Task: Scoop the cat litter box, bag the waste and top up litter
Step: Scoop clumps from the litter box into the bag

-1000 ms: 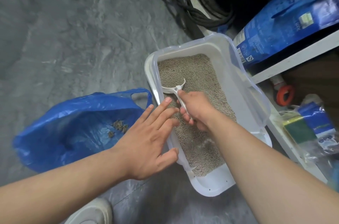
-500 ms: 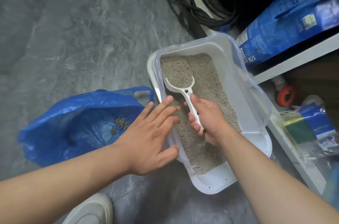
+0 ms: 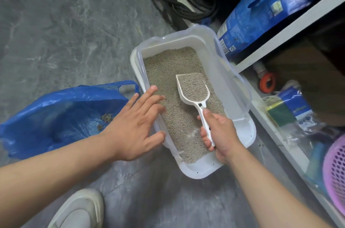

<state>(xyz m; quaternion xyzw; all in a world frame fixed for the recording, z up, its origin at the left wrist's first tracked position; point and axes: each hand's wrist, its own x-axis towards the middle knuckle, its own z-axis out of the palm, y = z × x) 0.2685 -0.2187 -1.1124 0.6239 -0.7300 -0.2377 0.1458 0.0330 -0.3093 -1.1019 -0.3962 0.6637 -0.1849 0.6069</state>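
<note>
Right hand (image 3: 221, 132) is wrapped round the handle of the scoop (image 3: 194, 87), heaped with litter above the litter box (image 3: 242, 130); left hand (image 3: 134, 127), spread, is rested on its rim. Grains may be spilled if tilted toward the blue bag (image 3: 56, 115).

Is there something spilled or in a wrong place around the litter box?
Nothing stands out. No litter shows on the floor around the litter box. The scoop, full, is over the litter, gripped by the right hand. A few clumps lie inside the blue bag.
</note>
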